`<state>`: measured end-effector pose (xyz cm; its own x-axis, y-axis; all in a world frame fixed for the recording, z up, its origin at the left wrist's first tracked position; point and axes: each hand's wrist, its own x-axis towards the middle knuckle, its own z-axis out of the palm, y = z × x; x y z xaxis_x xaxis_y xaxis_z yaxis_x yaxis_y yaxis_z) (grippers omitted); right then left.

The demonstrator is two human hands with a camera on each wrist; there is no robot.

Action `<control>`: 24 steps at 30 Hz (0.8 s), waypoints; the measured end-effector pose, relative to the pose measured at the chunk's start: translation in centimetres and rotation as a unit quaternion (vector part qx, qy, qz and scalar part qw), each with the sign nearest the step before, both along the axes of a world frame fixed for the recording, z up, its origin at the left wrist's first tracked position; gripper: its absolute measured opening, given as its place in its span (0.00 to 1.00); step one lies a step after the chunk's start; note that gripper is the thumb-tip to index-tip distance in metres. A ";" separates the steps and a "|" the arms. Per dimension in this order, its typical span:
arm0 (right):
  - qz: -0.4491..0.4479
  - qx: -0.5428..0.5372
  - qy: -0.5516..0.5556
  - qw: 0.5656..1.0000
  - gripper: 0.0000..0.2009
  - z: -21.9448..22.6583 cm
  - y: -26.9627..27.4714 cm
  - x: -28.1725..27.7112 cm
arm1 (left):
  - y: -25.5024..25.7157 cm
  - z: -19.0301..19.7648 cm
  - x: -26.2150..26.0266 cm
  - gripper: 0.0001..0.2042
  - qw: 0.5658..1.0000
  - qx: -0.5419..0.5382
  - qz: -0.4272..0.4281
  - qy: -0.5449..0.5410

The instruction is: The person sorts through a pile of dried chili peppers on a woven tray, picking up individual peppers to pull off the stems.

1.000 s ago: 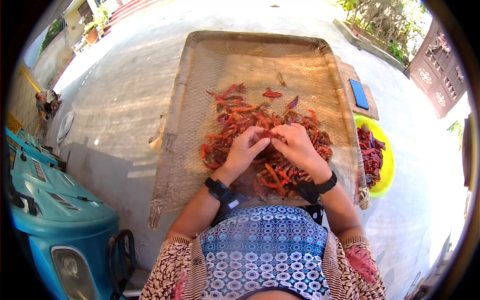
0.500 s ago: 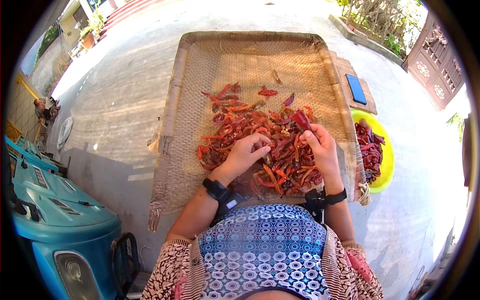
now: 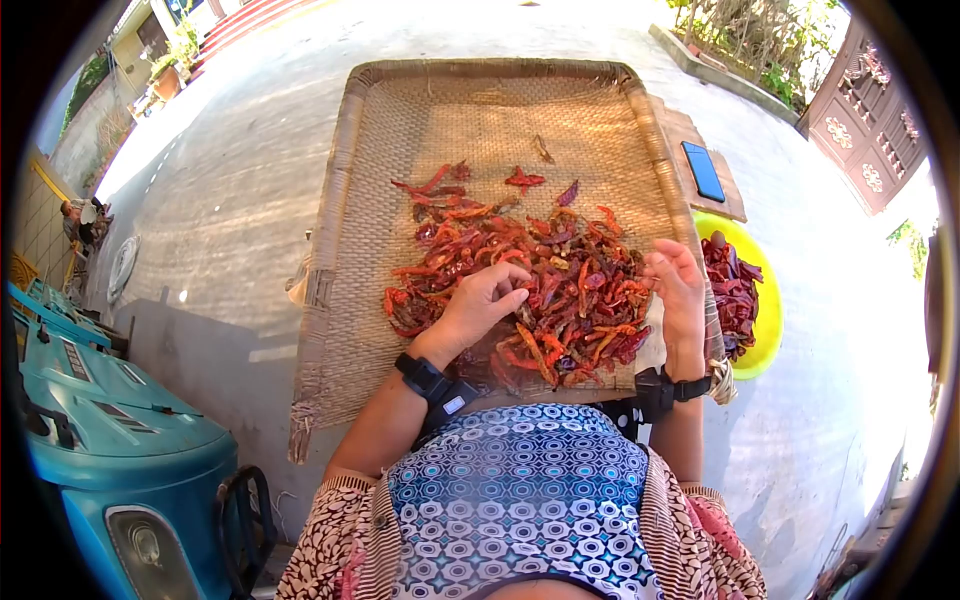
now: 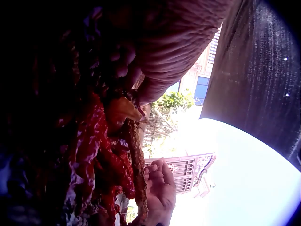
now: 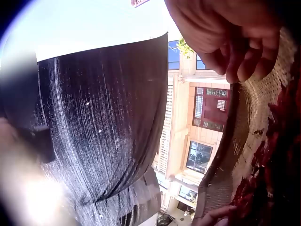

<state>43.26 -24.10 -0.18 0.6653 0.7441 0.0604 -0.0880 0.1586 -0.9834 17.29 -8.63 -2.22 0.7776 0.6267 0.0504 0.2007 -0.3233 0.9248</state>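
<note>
A large woven tray (image 3: 345,190) lies on the pavement with a heap of dried red chilies (image 3: 560,290) at its near half. My left hand (image 3: 508,296) rests on the heap with curled fingers, thumb and forefinger pinching a chili; up close an orange-red piece (image 4: 123,109) sits at its fingertips. My right hand (image 3: 672,262) hovers at the tray's right rim with relaxed fingers and holds nothing; its loosely bent fingers (image 5: 237,59) hang above the weave. To the right of it stands a yellow bowl (image 3: 768,310) with chilies (image 3: 730,285) in it.
A blue phone (image 3: 703,170) lies on a wooden board (image 3: 730,205) beyond the bowl. A teal machine (image 3: 100,430) stands at my left. Several loose chilies (image 3: 522,180) lie further up the tray. A carved wooden door (image 3: 880,130) and plants are at the far right.
My right hand lifted a chili away from the left hand, carried it rightward to the tray's rim, and now holds nothing. The left hand stayed on the heap.
</note>
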 end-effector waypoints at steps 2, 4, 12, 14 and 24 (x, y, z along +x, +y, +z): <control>0.042 -0.086 -0.249 0.964 0.11 0.8 0.5 -2.4 | 0.1 -0.2 -0.1 0.11 1.000 0.005 0.005 -0.001; 0.046 -0.127 -0.449 0.883 0.09 0.9 0.9 -3.9 | 0.0 0.0 -0.2 0.11 1.000 0.001 0.007 0.002; -0.057 -0.063 -0.574 0.815 0.05 1.7 2.0 -6.1 | -0.3 0.3 -0.3 0.13 0.996 -0.021 0.002 -0.086; -0.001 -0.064 -0.560 0.826 0.05 2.5 2.1 -7.0 | -0.3 0.2 -0.1 0.13 0.992 -0.046 -0.006 -0.115; 0.111 -0.040 -0.498 0.859 0.05 1.9 3.4 -9.9 | 0.2 0.5 -0.5 0.06 0.982 -0.147 -0.051 -0.103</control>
<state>33.37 -20.66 1.75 0.1540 0.8747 0.4596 0.7840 0.1749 -0.5956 16.76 -8.42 -1.76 0.8291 0.5576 0.0406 -0.0194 -0.0440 0.9988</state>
